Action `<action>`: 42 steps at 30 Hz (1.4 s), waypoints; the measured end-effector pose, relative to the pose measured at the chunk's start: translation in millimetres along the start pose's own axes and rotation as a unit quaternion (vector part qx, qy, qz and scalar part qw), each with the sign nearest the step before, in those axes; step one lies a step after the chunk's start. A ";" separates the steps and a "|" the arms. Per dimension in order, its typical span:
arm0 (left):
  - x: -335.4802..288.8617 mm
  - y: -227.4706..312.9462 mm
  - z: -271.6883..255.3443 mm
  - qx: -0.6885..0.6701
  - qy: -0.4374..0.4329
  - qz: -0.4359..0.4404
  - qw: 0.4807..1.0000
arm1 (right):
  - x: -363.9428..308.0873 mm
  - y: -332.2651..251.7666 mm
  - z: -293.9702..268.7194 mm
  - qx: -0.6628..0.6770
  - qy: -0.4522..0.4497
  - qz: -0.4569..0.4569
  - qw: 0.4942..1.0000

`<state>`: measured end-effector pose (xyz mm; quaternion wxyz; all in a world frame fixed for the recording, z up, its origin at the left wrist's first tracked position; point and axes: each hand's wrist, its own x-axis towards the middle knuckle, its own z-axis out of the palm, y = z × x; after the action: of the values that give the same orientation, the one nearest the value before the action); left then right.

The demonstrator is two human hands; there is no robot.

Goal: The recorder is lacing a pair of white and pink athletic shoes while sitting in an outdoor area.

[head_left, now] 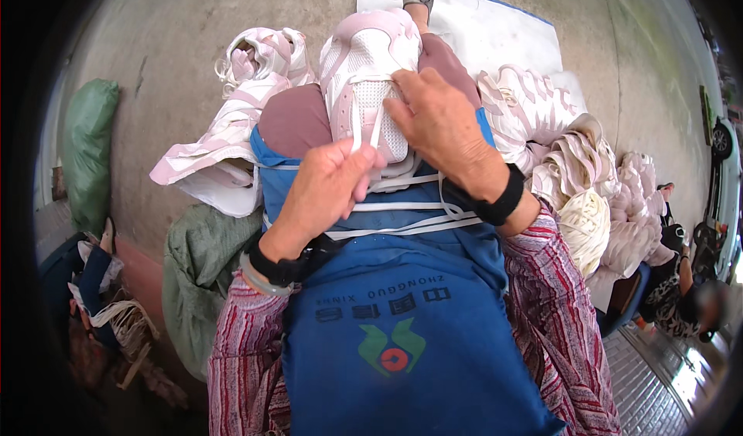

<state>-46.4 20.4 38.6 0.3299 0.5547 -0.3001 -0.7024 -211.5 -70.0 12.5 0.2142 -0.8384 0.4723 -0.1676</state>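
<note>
A white and pink shoe upper (364, 49) rests on my lap, its mesh tongue facing up. White shoelace (357, 115) runs from its eyelets toward me in two strands. My left hand (321, 184) is closed at the near end of the upper, thumb and forefinger pinching the lace. At the right side of the upper my right hand (445, 122) grips its eyelet edge, thumb over the tongue; the fingertips are partly hidden. More loose white laces (410, 206) lie across my blue apron (402, 289).
Stacked pink and white shoe uppers lie at my left (224, 126) and right (534, 111). A cream lace bundle (584, 223) sits by the right stack. A green sack (89, 149) stands far left, a white sheet (495, 29) lies ahead, and another person (669, 289) is far right.
</note>
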 end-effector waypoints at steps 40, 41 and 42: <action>-63.6 44.3 -27.5 -0.308 -0.014 0.233 0.922 | -33.5 34.0 -61.0 0.481 -0.072 0.262 0.834; -63.6 44.5 -28.2 -0.331 -0.034 0.236 0.913 | -44.0 36.8 -62.8 0.550 -0.055 0.270 0.788; -62.9 45.9 -30.1 -0.358 -0.065 0.243 0.899 | -52.9 40.5 -61.4 0.616 -0.036 0.275 0.737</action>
<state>-0.6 41.3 105.2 0.6467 0.2619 -0.1747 -0.6948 -296.6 -55.3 39.8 0.7379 -0.3625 0.4674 -0.3251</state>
